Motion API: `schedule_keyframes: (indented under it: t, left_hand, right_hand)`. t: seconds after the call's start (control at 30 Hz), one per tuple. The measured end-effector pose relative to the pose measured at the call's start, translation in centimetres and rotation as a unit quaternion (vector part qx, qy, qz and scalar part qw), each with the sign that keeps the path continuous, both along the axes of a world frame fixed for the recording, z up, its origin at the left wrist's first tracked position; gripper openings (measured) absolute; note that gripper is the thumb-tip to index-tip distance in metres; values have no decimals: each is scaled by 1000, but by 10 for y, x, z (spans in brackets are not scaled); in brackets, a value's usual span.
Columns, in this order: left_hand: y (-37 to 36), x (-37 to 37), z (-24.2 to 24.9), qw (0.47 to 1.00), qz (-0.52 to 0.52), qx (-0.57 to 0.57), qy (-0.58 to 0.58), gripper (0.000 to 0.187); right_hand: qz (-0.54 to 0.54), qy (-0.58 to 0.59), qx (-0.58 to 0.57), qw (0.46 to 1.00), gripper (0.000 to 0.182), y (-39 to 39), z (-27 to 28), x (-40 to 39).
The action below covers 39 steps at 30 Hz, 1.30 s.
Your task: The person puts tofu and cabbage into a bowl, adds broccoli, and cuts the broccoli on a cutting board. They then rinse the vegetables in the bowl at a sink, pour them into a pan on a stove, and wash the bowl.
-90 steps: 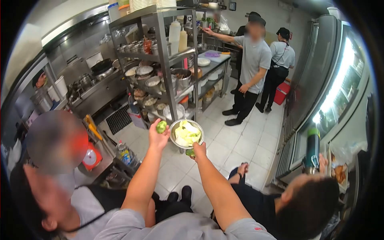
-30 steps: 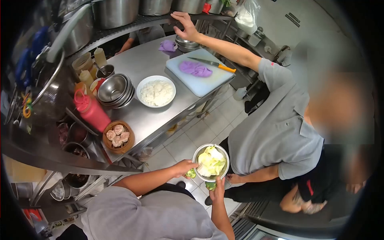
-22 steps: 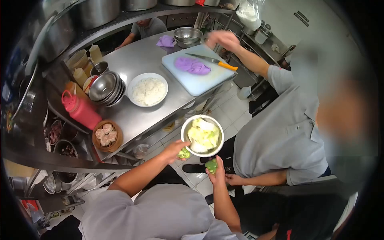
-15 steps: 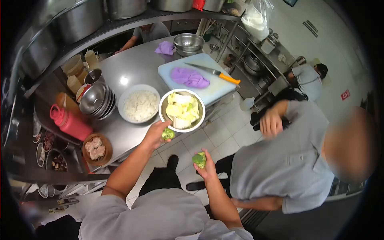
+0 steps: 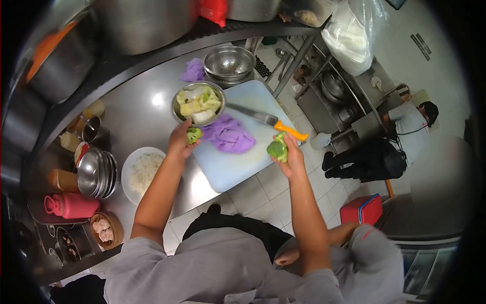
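My left hand (image 5: 179, 142) is closed around a small broccoli floret (image 5: 194, 135), with its fingertips at the near rim of a metal bowl (image 5: 178, 112) of pale cut cabbage (image 5: 200, 103). That bowl is at the left edge of the blue-white cutting board (image 5: 223, 175). A larger broccoli floret (image 5: 277, 148) is held in my right hand (image 5: 292, 158), over the board's right edge. On the board are a crumpled purple cloth (image 5: 230, 137) and a knife (image 5: 276, 121) with an orange handle, its blade pointing left.
A bowl of white rice (image 5: 144, 175), stacked metal bowls (image 5: 93, 172), a pink bottle (image 5: 73, 206) and a bamboo steamer (image 5: 109, 230) stand at left. A colander (image 5: 229, 63) sits behind the board. A shelf hangs overhead. One person (image 5: 364, 253) is close on my right, another (image 5: 400, 131) further off.
The cabbage bowl has moved from beyond the counter's front edge back to beside the board. Both my hands have moved forward with the broccoli. The person at my right has moved lower and closer.
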State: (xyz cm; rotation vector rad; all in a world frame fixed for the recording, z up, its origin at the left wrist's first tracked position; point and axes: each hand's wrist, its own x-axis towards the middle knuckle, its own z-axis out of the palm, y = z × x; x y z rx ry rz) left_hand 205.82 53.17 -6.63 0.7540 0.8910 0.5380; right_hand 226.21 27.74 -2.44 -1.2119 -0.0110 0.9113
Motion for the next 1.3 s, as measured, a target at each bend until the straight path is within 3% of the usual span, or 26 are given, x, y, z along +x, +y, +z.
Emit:
schedule_keyframes:
  t: [0.17, 0.27, 0.37, 0.47, 0.57, 0.6, 0.73, 0.83, 0.9, 0.97, 1.0, 1.03, 1.13, 1.23, 1.3]
  left_hand:
    - [14, 27, -11, 996, 80, 5, 33, 24]
    - [3, 31, -11, 989, 123, 27, 72, 29]
    - [-29, 32, -1, 967, 222, 38, 116, 35]
    - [-83, 37, 8, 929, 370, 2, -11, 33]
    - [-139, 89, 45, 884, 449, -71, -105, 30]
    - [-152, 101, 39, 892, 422, -76, -143, 29]
    - [-189, 147, 18, 924, 296, -55, -237, 25]
    - [-196, 184, 12, 938, 307, -12, -160, 34]
    - [-198, 200, 16, 947, 308, 23, -91, 38]
    - [-200, 206, 14, 951, 279, 113, 74, 36]
    - [-202, 208, 11, 941, 257, 155, 154, 34]
    - [-203, 212, 3, 892, 269, 276, 237, 32]
    - [-208, 221, 9, 769, 195, 429, 431, 31]
    - [-198, 233, -17, 657, 169, 568, 465, 30]
    - [-196, 243, -28, 646, 143, 568, 491, 27]
  right_hand:
    - [190, -273, -89, 939, 45, 78, -14, 99]
    - [256, -602, -112, 748, 51, 139, -58, 151]
    - [340, -609, -153, 700, 56, 174, -70, 154]
    - [392, -674, -187, 598, 58, 179, -73, 158]
    - [401, -613, -66, 678, 63, 183, -90, 179]
    - [387, -592, -14, 707, 64, 185, -95, 185]
    - [374, -596, 115, 701, 65, 120, -45, 216]
    - [489, -569, 67, 657, 61, 59, -56, 225]
    - [536, -594, 35, 599, 59, 44, -55, 221]
    - [548, -653, 29, 523, 57, 37, -42, 208]
    - [552, -646, 31, 526, 57, 37, -45, 205]
    - [553, -643, 31, 529, 58, 40, -51, 206]
    - [587, -581, -10, 564, 54, 39, -28, 219]
    - [589, -547, 3, 595, 48, 20, -10, 253]
    - [609, -521, -49, 596, 42, -8, 7, 272]
